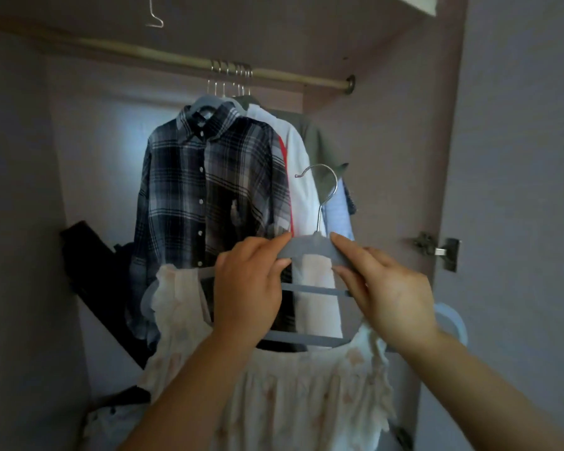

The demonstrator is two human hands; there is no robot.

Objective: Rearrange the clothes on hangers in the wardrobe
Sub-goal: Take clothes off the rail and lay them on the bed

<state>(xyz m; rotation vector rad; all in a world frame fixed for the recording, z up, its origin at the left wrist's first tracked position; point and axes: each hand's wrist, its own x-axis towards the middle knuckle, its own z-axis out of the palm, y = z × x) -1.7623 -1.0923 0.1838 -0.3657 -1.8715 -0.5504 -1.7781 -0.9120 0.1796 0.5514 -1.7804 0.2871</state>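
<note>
**Dress on its hanger, held low in front of the rail**

Nearest the camera, both forearms reach forward and up from the lower edge of the view, wrists roughly level. Between them hangs the cream floral dress (290, 395), its ruffled straps draped over the ends of a grey tiered hanger (310, 246).

The left hand (248, 288) pinches the hanger's left shoulder just beside the neck, forefinger on top and thumb beneath. The other fingers are hidden behind the hand. The right hand (388, 288) mirrors it on the right shoulder, forefinger laid along the top edge and thumb under it.

A grip on both sides of the neck likely keeps the hanger level, so the straps do not slide off, and leaves the metal hook (327, 190) free to be aimed. The hook stands upright, catching on nothing, well below the rail (163, 56).

Behind it, a bunch of garments hangs close together on the rail: a dark plaid shirt (209, 190) in front, then a white garment (298, 157), an olive one (321, 141) and a pale blue one (339, 219). The rail is bare to either side of the bunch, so the dress could probably go there.

Dark items (88, 262) lean at the wardrobe's lower left.
</note>
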